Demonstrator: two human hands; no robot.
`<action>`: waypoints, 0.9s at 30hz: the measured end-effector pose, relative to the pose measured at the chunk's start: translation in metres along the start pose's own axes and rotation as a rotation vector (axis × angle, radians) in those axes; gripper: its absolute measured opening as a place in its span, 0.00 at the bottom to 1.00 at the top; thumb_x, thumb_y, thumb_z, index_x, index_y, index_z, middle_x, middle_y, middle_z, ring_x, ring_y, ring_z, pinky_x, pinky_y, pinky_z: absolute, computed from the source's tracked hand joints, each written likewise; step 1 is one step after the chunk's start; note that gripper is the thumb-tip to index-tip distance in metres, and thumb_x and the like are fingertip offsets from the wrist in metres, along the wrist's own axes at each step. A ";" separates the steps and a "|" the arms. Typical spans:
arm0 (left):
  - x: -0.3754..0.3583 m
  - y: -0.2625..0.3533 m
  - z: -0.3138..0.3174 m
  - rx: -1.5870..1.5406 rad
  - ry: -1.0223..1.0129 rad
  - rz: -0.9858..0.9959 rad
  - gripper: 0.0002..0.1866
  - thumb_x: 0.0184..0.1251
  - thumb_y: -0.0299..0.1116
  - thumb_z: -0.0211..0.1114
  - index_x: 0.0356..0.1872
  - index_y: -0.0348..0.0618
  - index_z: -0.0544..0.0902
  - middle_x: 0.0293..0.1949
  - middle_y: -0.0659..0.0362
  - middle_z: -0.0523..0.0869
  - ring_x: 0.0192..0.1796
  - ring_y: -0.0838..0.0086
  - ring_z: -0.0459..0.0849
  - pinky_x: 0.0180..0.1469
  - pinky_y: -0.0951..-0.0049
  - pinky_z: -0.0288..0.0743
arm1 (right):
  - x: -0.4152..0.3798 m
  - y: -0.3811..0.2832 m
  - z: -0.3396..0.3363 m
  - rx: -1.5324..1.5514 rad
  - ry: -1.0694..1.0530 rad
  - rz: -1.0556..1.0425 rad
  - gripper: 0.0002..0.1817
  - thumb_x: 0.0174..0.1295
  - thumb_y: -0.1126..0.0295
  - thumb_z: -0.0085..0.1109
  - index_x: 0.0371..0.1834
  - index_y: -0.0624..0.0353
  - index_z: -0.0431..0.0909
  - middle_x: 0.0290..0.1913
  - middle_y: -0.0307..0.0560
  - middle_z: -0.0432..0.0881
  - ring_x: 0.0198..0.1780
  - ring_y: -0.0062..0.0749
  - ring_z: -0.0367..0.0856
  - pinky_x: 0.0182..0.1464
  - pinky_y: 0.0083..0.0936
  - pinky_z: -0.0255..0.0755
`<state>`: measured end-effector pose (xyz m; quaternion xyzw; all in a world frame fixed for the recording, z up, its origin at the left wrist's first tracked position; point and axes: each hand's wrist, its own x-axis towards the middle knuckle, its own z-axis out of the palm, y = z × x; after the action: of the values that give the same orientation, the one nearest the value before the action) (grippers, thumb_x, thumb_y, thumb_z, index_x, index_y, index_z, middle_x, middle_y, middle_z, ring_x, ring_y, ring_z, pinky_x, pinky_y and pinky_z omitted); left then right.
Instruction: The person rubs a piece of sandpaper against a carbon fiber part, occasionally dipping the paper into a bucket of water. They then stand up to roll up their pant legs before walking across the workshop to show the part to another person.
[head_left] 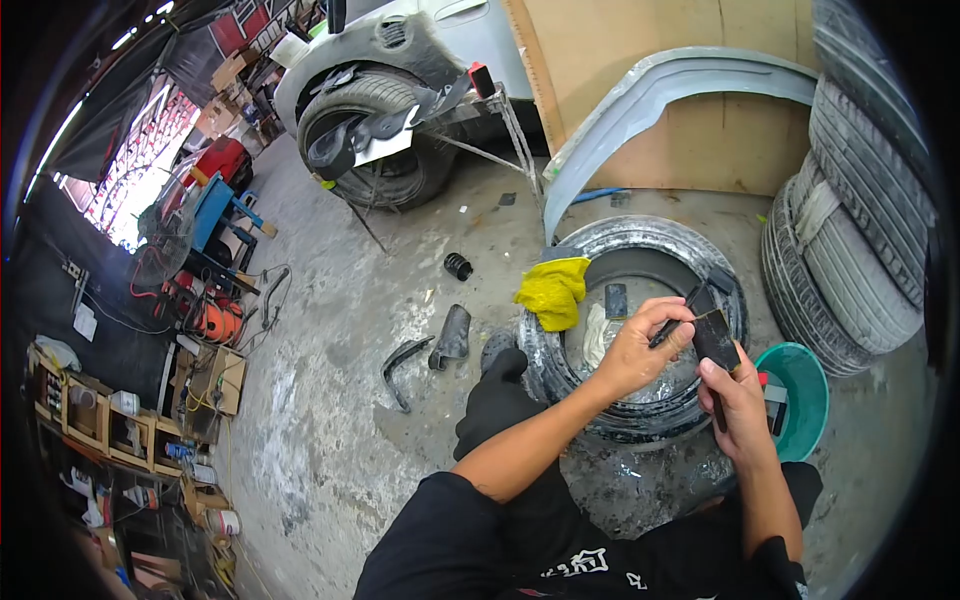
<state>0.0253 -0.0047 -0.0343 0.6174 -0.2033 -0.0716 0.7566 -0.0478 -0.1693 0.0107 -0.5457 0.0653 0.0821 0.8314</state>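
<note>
Crouching over the tyre [640, 250] lying flat, you are gripping a dark flat piece [715, 337] in your right hand [735, 405] while your left hand [640, 350] is pinching a thin dark tool [690, 305] against it.

A stained concrete floor [330, 400] runs through the workshop. Wooden shelves [110, 430] line the left, stacked tyres [860, 240] the right, a grey car [400, 60] behind, daylight entering far left.
</note>
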 end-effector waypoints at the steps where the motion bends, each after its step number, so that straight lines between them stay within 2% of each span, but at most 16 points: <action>1: 0.000 0.001 0.000 0.005 -0.001 -0.017 0.11 0.72 0.35 0.65 0.50 0.41 0.82 0.64 0.52 0.73 0.47 0.76 0.81 0.41 0.77 0.80 | 0.000 0.000 0.000 0.019 -0.006 0.003 0.14 0.64 0.68 0.65 0.49 0.58 0.75 0.33 0.34 0.77 0.25 0.13 0.69 0.27 0.13 0.63; 5: 0.000 0.003 -0.004 -0.037 -0.027 -0.067 0.10 0.73 0.35 0.65 0.48 0.42 0.82 0.64 0.54 0.74 0.41 0.80 0.80 0.41 0.78 0.78 | 0.001 -0.001 -0.001 0.034 0.010 0.053 0.14 0.67 0.66 0.63 0.52 0.58 0.75 0.34 0.35 0.78 0.25 0.14 0.70 0.27 0.14 0.64; 7: 0.001 0.005 -0.005 -0.053 -0.043 -0.104 0.10 0.73 0.36 0.65 0.48 0.42 0.82 0.64 0.54 0.74 0.40 0.81 0.80 0.42 0.78 0.78 | 0.002 0.001 -0.003 0.056 -0.002 0.085 0.17 0.69 0.63 0.61 0.57 0.57 0.75 0.37 0.38 0.80 0.28 0.17 0.74 0.28 0.14 0.68; 11: 0.000 0.007 -0.009 -0.126 -0.097 -0.143 0.09 0.74 0.37 0.64 0.47 0.43 0.82 0.65 0.54 0.74 0.40 0.81 0.80 0.43 0.78 0.77 | -0.003 -0.006 0.002 0.130 -0.061 0.102 0.15 0.71 0.61 0.58 0.54 0.56 0.75 0.38 0.40 0.81 0.30 0.21 0.79 0.29 0.17 0.72; 13: -0.001 0.007 -0.009 -0.130 -0.104 -0.140 0.09 0.74 0.37 0.63 0.47 0.44 0.82 0.65 0.54 0.74 0.40 0.81 0.79 0.43 0.78 0.77 | -0.005 -0.009 0.005 0.219 -0.058 0.168 0.15 0.71 0.61 0.57 0.55 0.57 0.74 0.41 0.42 0.82 0.33 0.24 0.83 0.33 0.19 0.76; 17: 0.000 0.008 -0.010 -0.074 -0.144 -0.092 0.09 0.74 0.37 0.63 0.46 0.44 0.82 0.65 0.54 0.74 0.39 0.82 0.79 0.44 0.78 0.76 | -0.005 -0.006 0.001 0.230 -0.034 0.194 0.14 0.71 0.61 0.58 0.53 0.57 0.75 0.43 0.42 0.83 0.33 0.24 0.84 0.35 0.19 0.77; 20: -0.001 0.007 -0.008 -0.069 -0.138 -0.110 0.09 0.74 0.37 0.63 0.47 0.44 0.82 0.65 0.54 0.74 0.37 0.82 0.78 0.43 0.78 0.76 | -0.002 0.002 -0.007 0.229 -0.039 0.166 0.15 0.71 0.63 0.59 0.55 0.58 0.76 0.44 0.41 0.84 0.35 0.21 0.83 0.34 0.17 0.74; 23: -0.001 0.005 -0.007 -0.058 -0.127 -0.145 0.09 0.74 0.37 0.64 0.47 0.44 0.81 0.64 0.55 0.75 0.36 0.82 0.78 0.43 0.78 0.76 | -0.003 0.001 -0.002 0.048 0.013 0.007 0.11 0.68 0.66 0.63 0.47 0.61 0.80 0.37 0.38 0.85 0.33 0.18 0.81 0.35 0.15 0.72; 27: -0.003 0.008 -0.007 -0.022 -0.121 -0.153 0.09 0.74 0.37 0.64 0.47 0.44 0.81 0.64 0.55 0.75 0.36 0.82 0.79 0.43 0.78 0.77 | -0.006 0.002 -0.002 -0.046 0.074 -0.035 0.10 0.67 0.66 0.65 0.44 0.60 0.81 0.34 0.37 0.85 0.31 0.17 0.81 0.35 0.15 0.71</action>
<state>0.0240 0.0042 -0.0287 0.6172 -0.2003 -0.1688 0.7419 -0.0541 -0.1706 0.0092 -0.5686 0.0846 0.0488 0.8168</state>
